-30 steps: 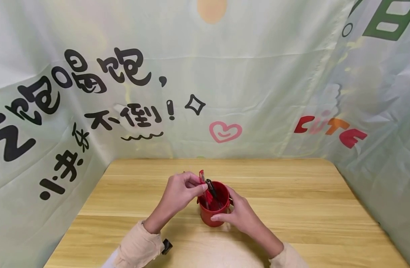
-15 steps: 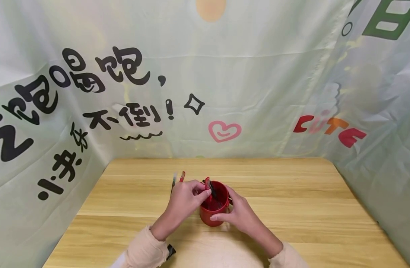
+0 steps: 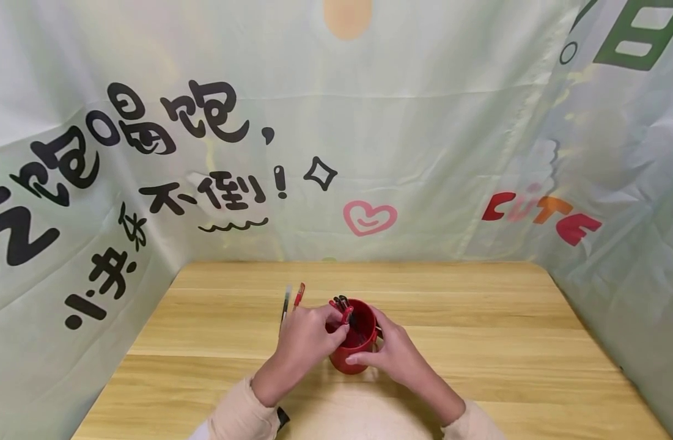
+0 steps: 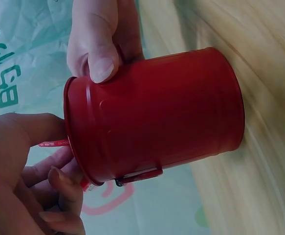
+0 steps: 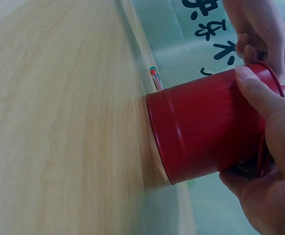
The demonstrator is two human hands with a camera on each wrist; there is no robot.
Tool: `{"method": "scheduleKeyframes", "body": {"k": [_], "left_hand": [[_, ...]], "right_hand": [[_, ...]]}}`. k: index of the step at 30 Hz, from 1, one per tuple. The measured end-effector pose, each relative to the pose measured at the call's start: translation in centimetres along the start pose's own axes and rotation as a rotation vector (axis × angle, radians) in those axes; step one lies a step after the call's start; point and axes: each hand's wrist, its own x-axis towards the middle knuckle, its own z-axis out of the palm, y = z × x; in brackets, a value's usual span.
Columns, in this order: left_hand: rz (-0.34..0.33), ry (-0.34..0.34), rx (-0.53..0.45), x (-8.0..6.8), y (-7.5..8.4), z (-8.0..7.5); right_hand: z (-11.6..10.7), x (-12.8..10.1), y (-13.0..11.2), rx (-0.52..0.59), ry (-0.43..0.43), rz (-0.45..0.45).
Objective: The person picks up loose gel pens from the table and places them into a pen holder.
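"Head view first: where is the red pen cup [image 3: 343, 360]?"

"It stands upright on the wooden table [image 3: 479, 318], right between the two hands."

"What is the right hand [image 3: 388, 351] doing?"

"It hugs the cup from the right side. The thumb presses on the near wall and the other fingers curl behind."

"And the left hand [image 3: 307, 333]?"

"It is at the left side of the rim. The thumb and pointing finger look like they pinch a red pen [image 3: 347, 314]."

"Which hand is nearer to that pen?"

"The left one, since it is right on it. The top of the pen is by the fingertips, over the cup's mouth. Its long body seems to slant down, but the fingers hide most of it, so I can't tell how deep it goes."

"Is anything else in the cup?"

"Yes, black pens [image 3: 341, 300] lean on the far left rim, just past those fingers. A loose black pen [image 3: 285, 304] and a loose red pen [image 3: 299, 294] lie on the table, past the left hand."
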Motion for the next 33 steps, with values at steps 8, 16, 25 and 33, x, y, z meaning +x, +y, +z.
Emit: {"method": "scheduleKeyframes", "body": {"k": [8, 16, 25, 33], "left_hand": [[-0.026, -0.007, 0.029, -0.3, 0.3, 0.2], [-0.015, 0.015, -0.005, -0.4, 0.2, 0.3], [-0.011, 0.042, -0.076, -0.2, -0.1, -0.1], [-0.017, 0.020, -0.135, -0.1, -0.4, -0.9]], "right_hand": [[0.0, 0.0, -0.1, 0.013, -0.005, -0.003], [0.1, 0.1, -0.1, 0.013, 0.002, -0.011], [0.1, 0.1, -0.1, 0.018, 0.002, -0.011], [0.1, 0.1, -0.1, 0.009, 0.001, 0.001]]}}
